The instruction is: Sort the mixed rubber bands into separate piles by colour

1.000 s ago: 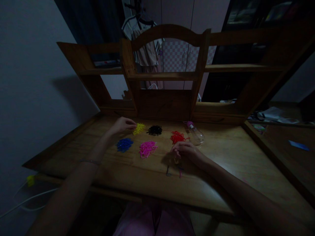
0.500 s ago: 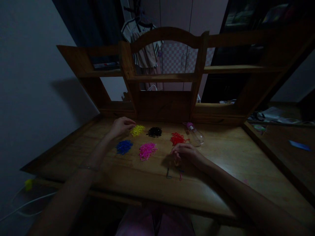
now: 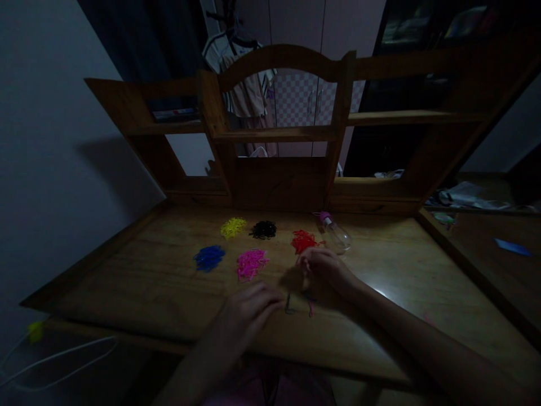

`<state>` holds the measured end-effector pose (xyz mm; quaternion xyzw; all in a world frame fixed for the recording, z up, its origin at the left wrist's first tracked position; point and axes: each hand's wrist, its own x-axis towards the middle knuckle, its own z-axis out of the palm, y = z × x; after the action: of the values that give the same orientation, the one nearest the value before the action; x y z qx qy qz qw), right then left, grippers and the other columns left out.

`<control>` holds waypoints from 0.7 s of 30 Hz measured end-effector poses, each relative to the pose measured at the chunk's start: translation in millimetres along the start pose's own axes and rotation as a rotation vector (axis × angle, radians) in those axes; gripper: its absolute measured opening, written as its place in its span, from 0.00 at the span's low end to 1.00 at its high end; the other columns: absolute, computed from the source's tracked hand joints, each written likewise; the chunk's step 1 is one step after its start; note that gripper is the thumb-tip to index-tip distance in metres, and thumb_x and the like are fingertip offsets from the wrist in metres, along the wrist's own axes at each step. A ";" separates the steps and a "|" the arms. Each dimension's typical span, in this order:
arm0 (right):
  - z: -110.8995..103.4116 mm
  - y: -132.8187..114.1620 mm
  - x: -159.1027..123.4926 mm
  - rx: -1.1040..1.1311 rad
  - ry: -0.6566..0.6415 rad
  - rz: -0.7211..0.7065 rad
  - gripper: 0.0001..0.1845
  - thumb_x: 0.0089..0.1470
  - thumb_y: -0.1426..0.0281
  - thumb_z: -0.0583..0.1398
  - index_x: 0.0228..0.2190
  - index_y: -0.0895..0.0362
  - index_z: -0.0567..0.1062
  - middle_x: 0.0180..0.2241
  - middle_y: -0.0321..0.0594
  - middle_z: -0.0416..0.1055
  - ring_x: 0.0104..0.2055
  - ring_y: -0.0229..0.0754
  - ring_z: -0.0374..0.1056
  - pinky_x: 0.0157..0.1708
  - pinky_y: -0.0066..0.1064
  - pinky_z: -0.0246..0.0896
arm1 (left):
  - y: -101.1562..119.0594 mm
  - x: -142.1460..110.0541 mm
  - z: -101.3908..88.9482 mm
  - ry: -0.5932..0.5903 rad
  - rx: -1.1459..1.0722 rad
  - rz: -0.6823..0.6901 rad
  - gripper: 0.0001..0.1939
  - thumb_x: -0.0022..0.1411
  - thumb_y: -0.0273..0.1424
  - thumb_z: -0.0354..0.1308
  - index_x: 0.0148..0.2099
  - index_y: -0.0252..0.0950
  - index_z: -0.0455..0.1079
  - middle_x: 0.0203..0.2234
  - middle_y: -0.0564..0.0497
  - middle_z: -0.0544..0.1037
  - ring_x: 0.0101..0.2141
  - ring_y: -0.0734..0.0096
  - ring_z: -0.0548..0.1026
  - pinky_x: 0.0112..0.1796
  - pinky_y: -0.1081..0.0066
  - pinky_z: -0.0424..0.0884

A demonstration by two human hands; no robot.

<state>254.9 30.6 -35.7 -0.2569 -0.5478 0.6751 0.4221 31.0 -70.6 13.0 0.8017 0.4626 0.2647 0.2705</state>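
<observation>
My left hand (image 3: 253, 307) is low over the front of the desk, fingers pinched together; whatever they hold, if anything, is too small to make out. Just beyond its fingertips lies a small dark hook-shaped piece (image 3: 289, 305). My right hand (image 3: 325, 266) is closed in front of a pile of red strips (image 3: 304, 241), and what is in its fingers is hidden. Below it show a dark strand and a small pink loop (image 3: 311, 309). Piles of pink strips (image 3: 251, 264), blue strips (image 3: 209, 257), yellow strips (image 3: 233, 227) and black strips (image 3: 264, 229) lie to the left.
A clear bulb-shaped bottle with a pink cap (image 3: 338, 238) lies behind my right hand. A wooden shelf unit (image 3: 279, 135) rises along the back of the wooden desk (image 3: 139, 276). A white cable (image 3: 63, 355) hangs at the lower left.
My left hand has come from the yellow pile toward me and to the right, near the hook-shaped piece. My right hand stays in front of the red pile. The view has shifted slightly.
</observation>
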 end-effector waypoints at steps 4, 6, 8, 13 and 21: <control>-1.5 -2.3 0.3 0.087 0.073 0.010 0.13 0.54 0.67 0.57 0.28 0.61 0.78 0.23 0.40 0.69 0.26 0.37 0.61 0.27 0.28 0.54 | -6.1 0.7 30.3 0.054 -0.044 -0.181 0.11 0.60 0.33 0.59 0.46 0.45 0.71 0.38 0.52 0.75 0.39 0.67 0.73 0.40 0.70 0.69; -3.0 -3.7 1.4 0.138 0.086 0.034 0.13 0.54 0.67 0.57 0.28 0.61 0.79 0.24 0.41 0.70 0.25 0.37 0.61 0.26 0.28 0.54 | -11.0 5.3 37.6 0.073 -0.030 -0.220 0.10 0.58 0.35 0.61 0.43 0.43 0.71 0.36 0.51 0.74 0.36 0.66 0.73 0.37 0.69 0.69; -4.7 -4.8 2.7 0.187 0.086 0.058 0.12 0.53 0.67 0.58 0.27 0.61 0.79 0.24 0.42 0.70 0.25 0.37 0.61 0.26 0.28 0.54 | -15.1 9.1 43.4 0.071 -0.009 -0.223 0.08 0.57 0.35 0.62 0.40 0.41 0.71 0.35 0.51 0.73 0.37 0.65 0.72 0.37 0.69 0.68; -10.8 -2.7 7.0 0.330 0.082 0.113 0.10 0.52 0.68 0.58 0.27 0.61 0.78 0.26 0.42 0.71 0.26 0.36 0.62 0.25 0.26 0.54 | -22.0 12.6 53.1 0.089 0.017 -0.220 0.04 0.58 0.33 0.60 0.36 0.39 0.71 0.34 0.51 0.73 0.36 0.66 0.72 0.37 0.69 0.68; -16.9 0.7 9.0 0.369 0.073 0.153 0.11 0.53 0.68 0.57 0.28 0.62 0.77 0.25 0.41 0.70 0.27 0.36 0.62 0.27 0.27 0.56 | -15.8 7.4 45.3 0.028 -0.030 -0.200 0.01 0.58 0.28 0.58 0.34 0.39 0.71 0.33 0.51 0.73 0.37 0.66 0.72 0.38 0.69 0.67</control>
<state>263.7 47.1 -39.9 -0.2401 -0.3781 0.7844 0.4290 55.3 -65.8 -28.8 0.7435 0.5401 0.2545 0.3012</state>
